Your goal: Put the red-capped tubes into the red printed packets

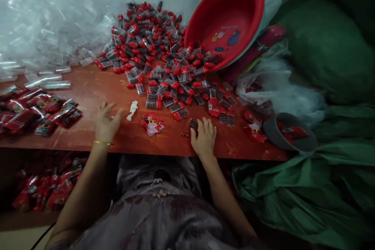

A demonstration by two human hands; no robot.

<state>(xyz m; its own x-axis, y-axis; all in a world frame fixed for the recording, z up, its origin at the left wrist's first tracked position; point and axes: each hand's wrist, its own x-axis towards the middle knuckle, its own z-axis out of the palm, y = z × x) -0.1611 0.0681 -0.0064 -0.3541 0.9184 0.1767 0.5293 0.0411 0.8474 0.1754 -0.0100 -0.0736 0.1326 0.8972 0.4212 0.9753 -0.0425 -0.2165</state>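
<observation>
My left hand [107, 123], a gold bangle at its wrist, hovers at the left with its fingers spread and nothing in them. Beside it on the table lies a small white figure-shaped piece [133, 110]. My right hand [204, 136] rests low over the table with fingers stretched out. Its fingertips are at a small dark dotted block [193, 124], and I cannot tell how firmly they touch it. A thin dark ring [185, 135] lies left of that thumb. Between my hands are red printed packets [152, 124].
A heap of clear tubes with red caps [146, 43] covers the table's back. Behind it leans a red basin [225, 19]. Clear empty tubes [55, 84] and filled red packets [38, 109] lie left. At right are a grey bowl [271, 129] and green sacks [325, 47].
</observation>
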